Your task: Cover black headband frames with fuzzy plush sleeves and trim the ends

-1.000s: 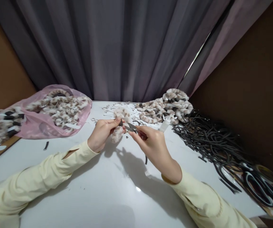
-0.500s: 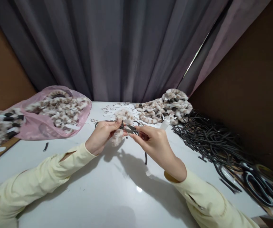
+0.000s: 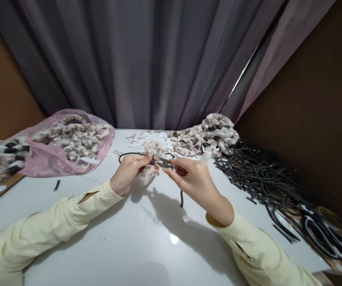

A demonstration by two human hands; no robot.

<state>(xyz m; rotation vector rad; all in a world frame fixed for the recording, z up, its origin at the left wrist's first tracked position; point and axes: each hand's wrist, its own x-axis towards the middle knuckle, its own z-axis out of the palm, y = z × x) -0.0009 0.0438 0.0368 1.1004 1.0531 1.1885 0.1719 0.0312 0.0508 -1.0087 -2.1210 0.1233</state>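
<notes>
My left hand (image 3: 129,170) pinches a fluffy beige-and-white furry piece (image 3: 154,147) above the middle of the table. A dark band or winding shows on the piece beside my thumb. My right hand (image 3: 192,171) is closed on small dark metal thread snips (image 3: 165,163). Their two blades point left, close to the dark part of the furry piece. Exact contact between blades and piece is too small to make out. Behind the hands runs a black cord (image 3: 126,155), partly hidden by them.
On the left lies a pink plastic bag (image 3: 54,163) full of furry pieces. At the back right sits a furry heap (image 3: 218,133). Along the right edge are tangled black cords (image 3: 260,178) and large black-handled scissors (image 3: 319,236). White paper bits (image 3: 147,139) lie at the back.
The blades of the snips look slightly closer together. My left hand has shifted a little to the right and down; otherwise both hands keep nearly the same place.
</notes>
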